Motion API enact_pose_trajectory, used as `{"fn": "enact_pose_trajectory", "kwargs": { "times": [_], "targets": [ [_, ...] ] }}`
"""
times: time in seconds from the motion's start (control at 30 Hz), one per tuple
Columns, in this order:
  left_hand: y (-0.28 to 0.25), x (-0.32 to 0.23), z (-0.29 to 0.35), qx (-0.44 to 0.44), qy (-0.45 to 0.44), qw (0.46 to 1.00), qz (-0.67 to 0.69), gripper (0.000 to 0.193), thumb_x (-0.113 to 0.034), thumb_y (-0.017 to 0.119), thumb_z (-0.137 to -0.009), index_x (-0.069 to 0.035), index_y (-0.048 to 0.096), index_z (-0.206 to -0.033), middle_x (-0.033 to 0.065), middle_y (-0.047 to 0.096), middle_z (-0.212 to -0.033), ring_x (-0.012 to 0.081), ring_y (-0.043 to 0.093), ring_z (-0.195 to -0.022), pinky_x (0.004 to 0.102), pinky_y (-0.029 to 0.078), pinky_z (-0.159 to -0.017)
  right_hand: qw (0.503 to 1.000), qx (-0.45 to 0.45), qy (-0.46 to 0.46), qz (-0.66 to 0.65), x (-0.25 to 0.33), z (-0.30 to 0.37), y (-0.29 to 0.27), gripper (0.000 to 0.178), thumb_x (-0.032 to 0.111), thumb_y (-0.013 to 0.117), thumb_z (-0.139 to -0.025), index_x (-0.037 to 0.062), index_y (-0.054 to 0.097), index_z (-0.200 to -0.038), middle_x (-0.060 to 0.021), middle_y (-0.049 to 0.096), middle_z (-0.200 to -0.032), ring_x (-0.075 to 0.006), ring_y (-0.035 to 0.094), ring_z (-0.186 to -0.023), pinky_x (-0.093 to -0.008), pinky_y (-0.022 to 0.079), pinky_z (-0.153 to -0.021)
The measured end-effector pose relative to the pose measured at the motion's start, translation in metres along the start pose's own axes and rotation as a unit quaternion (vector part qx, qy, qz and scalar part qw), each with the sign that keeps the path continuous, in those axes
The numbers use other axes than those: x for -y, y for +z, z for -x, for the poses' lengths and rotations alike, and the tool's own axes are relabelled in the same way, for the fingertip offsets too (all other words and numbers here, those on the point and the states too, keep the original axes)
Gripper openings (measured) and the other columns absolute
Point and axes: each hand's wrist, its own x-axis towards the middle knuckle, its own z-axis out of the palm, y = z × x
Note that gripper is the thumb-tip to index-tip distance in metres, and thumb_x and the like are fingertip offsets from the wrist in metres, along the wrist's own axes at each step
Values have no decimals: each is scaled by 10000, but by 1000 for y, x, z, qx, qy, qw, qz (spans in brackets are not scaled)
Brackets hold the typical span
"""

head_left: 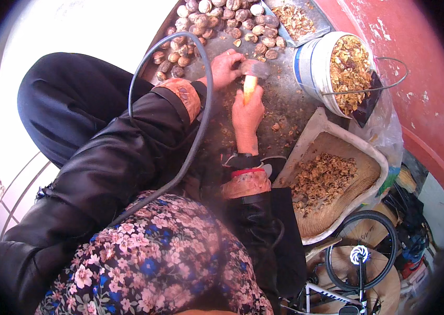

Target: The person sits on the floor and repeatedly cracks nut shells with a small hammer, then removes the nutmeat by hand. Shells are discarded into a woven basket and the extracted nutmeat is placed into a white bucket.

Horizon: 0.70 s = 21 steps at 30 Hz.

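Two bare hands over a dark worktop [279, 105]. Right hand [248, 113]: fingers wrapped around the yellow handle of a hammer [250, 88]; grip closed. Hammer head lies just beyond this hand, beside the fingertips of the left hand [226, 69]. Left hand: fingers bent, reaching toward the head; whether they pinch anything is hidden, cannot tell.

Whole walnuts [227, 18] heaped at the far end of the worktop, beyond both hands; a few lie loose nearer the hammer. Small crumbs scattered around the right hand.

To the right: white-and-blue bucket [311, 71], tilted, filled with broken pieces [349, 65]. Nearer the person, a pale tray [371, 181] with darker fragments [324, 178]. Beyond the bucket, a shallow container [320, 25] of lighter pieces. Bicycle wheel [393, 231] at lower right.
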Motion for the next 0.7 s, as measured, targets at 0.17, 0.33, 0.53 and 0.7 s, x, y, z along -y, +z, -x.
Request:
{"fn": "enact_pose_trajectory", "kwargs": {
  "times": [0.17, 0.33, 0.53, 0.7],
  "targets": [
    [-6, -4, -1, 47, -23, 998, -18, 329, -96, 691, -652, -76, 572, -958, 99, 546, -895, 289, 558, -873, 349, 463, -755, 998, -22, -5, -55, 3, -3, -5, 343, 172, 644, -746, 27, 473, -1005, -226, 591, -799, -419, 576, -779, -453, 448, -656],
    [-3, -5, -3, 37, -35, 998, 28, 308, -68, 686, -648, -71, 570, -934, 90, 535, -862, 269, 558, -842, 340, 462, -747, 996, -46, -27, -73, 4, 0, -11, 343, 174, 645, -746, 29, 473, -1004, -228, 590, -793, -426, 574, -770, -458, 449, -651],
    [-6, 1, -4, 26, -40, 999, 27, 309, -62, 695, -647, -91, 590, -936, 81, 522, -829, 258, 557, -812, 339, 462, -724, 999, 35, 17, 10, 4, -5, -1, 335, 194, 619, -758, 33, 465, -1008, -248, 577, -841, -445, 552, -805, -484, 440, -667],
    [-4, 2, -5, 1, -16, 1000, 17, 280, -79, 706, -618, -81, 580, -868, 81, 490, -771, 243, 542, -735, 330, 452, -655, 994, -65, -35, -86, 4, -3, -4, 351, 182, 655, -737, 25, 483, -999, -244, 581, -820, -433, 564, -795, -454, 453, -661]
  ]
}}
